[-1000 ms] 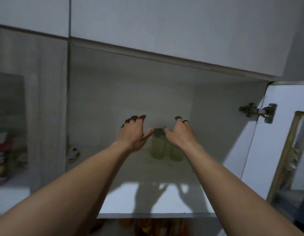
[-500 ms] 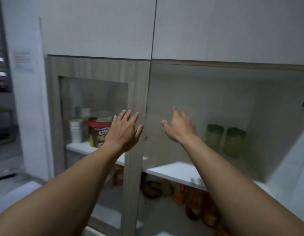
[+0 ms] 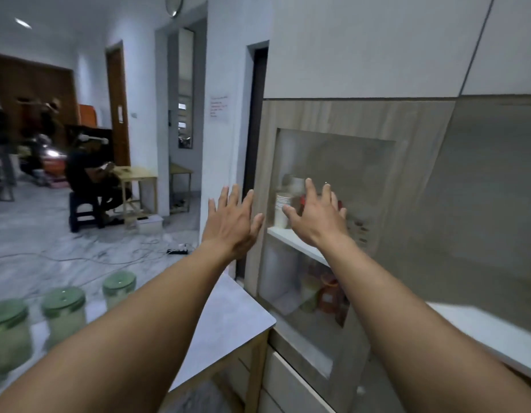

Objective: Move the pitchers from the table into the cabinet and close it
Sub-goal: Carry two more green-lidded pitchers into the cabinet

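Observation:
Three green-lidded pitchers stand in a row on the grey table [image 3: 228, 317] at the lower left: one [image 3: 8, 335], one [image 3: 64, 311] and one [image 3: 119, 289]. My left hand [image 3: 231, 220] and my right hand [image 3: 316, 217] are raised in front of me, both empty with fingers spread. The right hand is in front of the glass-fronted cabinet door [image 3: 332, 234]. The open cabinet compartment [image 3: 490, 204] lies at the right; the pitchers inside it are out of view.
Behind the glass door are paper cups [image 3: 282, 210], a red tub and bottles on shelves. A person sits on a stool [image 3: 85, 213] beside a small wooden table [image 3: 139, 183] at the far left. Cables [image 3: 109, 257] run across the marble floor.
The view has swung left, away from the open compartment and its two pitchers. Both hands came out of the cabinet, empty. The table with three pitchers has come into view.

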A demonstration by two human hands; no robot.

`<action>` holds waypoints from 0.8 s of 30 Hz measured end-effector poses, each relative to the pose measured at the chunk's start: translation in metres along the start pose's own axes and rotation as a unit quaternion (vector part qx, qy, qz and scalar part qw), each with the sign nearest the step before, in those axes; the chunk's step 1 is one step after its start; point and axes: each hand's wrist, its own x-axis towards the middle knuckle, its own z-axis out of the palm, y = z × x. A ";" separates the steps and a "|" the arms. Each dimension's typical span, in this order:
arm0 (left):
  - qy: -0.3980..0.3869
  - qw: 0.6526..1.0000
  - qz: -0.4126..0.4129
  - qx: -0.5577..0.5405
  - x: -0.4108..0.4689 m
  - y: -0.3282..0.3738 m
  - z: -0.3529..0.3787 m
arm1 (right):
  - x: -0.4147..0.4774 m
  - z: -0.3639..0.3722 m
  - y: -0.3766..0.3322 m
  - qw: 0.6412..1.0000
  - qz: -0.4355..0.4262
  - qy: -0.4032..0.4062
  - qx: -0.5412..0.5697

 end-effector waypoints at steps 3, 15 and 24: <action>0.000 0.999 -0.039 0.014 -0.015 -0.058 -0.008 | 0.002 0.034 -0.053 0.999 -0.026 -0.020 0.020; 0.006 0.979 -0.200 0.042 -0.096 -0.259 0.006 | -0.014 0.190 -0.230 0.978 -0.127 -0.091 0.141; 0.038 0.928 -0.370 -0.032 -0.142 -0.361 0.078 | -0.016 0.344 -0.294 0.945 -0.172 -0.200 0.195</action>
